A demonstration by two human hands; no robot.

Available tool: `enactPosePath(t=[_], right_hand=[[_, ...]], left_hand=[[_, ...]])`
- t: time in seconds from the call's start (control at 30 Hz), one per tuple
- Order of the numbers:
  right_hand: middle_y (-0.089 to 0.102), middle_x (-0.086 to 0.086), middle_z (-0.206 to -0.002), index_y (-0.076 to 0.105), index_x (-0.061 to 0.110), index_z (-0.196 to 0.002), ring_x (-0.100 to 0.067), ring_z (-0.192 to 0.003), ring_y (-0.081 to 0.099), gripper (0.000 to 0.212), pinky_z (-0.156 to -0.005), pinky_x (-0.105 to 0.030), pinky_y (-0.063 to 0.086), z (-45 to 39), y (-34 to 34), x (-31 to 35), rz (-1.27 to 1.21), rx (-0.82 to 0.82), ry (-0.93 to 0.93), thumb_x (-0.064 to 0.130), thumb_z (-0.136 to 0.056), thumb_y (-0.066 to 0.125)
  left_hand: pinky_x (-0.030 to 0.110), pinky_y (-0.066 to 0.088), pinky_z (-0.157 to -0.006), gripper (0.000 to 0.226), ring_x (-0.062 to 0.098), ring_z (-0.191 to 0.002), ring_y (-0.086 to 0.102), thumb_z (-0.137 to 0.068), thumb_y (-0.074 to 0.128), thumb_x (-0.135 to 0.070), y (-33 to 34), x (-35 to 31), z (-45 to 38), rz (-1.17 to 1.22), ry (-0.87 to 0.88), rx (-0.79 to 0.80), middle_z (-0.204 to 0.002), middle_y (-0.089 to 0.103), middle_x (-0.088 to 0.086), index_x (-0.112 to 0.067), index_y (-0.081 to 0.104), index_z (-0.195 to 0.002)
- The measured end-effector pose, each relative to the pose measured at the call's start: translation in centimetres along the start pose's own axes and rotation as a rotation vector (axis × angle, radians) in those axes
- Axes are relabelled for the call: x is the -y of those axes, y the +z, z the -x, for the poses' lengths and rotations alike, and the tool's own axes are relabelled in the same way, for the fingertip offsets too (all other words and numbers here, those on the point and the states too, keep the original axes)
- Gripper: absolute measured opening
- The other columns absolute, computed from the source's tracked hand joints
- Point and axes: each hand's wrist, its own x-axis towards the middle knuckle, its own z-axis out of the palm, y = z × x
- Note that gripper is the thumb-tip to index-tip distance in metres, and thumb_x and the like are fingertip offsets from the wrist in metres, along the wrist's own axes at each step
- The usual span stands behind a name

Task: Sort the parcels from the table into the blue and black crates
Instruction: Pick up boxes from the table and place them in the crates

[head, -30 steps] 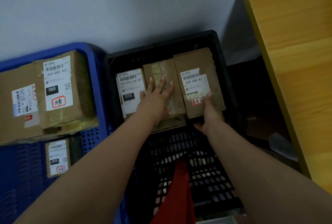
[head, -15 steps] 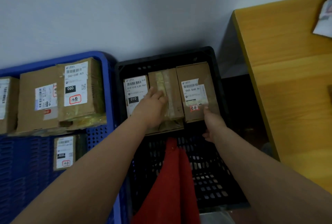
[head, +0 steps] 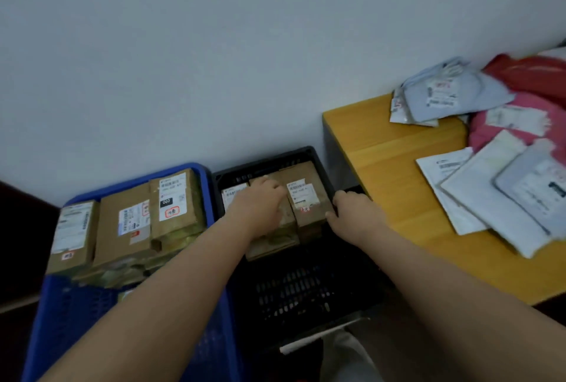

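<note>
Three boxes (head: 122,228) in blue crate (head: 202,348), three in black crate (head: 318,283). Left hand (head: 260,207) flat on middle box (head: 280,228); right hand (head: 352,210) touching right box (head: 306,197), grip unclear. Many soft parcels (head: 490,194) waiting on table (head: 395,167).

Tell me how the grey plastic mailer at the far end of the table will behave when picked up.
The grey mailer looks crumpled and puffy, so it will probably flop and sag rather than stay flat. Its plastic skin looks smooth, so it may slip in the fingers. It overlaps a white envelope, which might drag along.
</note>
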Motion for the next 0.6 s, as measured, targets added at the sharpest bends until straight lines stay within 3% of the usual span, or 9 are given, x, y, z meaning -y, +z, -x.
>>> enactPosePath(t=[0.27, 0.6], right_hand=[[0.058, -0.009, -0.122, 0.053, 0.013, -0.123, -0.029, -0.113, 0.053, 0.037, -0.080, -0.035, 0.044, 7.8, -11.7, -5.4, 0.060, -0.335, -0.008, 0.039, -0.097, 0.046], [0.057, -0.009, -0.116, 0.053, 0.013, -0.116, -0.028, -0.110, 0.052, 0.031, -0.074, -0.034, 0.042, 16.5, -20.6, -21.4, 0.093, -0.551, 0.167, 0.035, -0.097, 0.045]], left_hand=[[0.042, 0.044, -0.100, 0.039, 0.023, -0.132, 0.036, -0.099, 0.043, -0.030, -12.4, -9.4, 1.1, -0.143, 0.207, -0.197, -0.137, 0.048, 0.004, -0.019, 0.046, -0.137], [0.040, 0.046, -0.097, 0.045, 0.024, -0.133, 0.037, -0.098, 0.047, -0.037, -21.2, -27.8, -1.0, -0.295, 0.488, -0.371, -0.139, 0.047, 0.004, -0.023, 0.045, -0.141]])
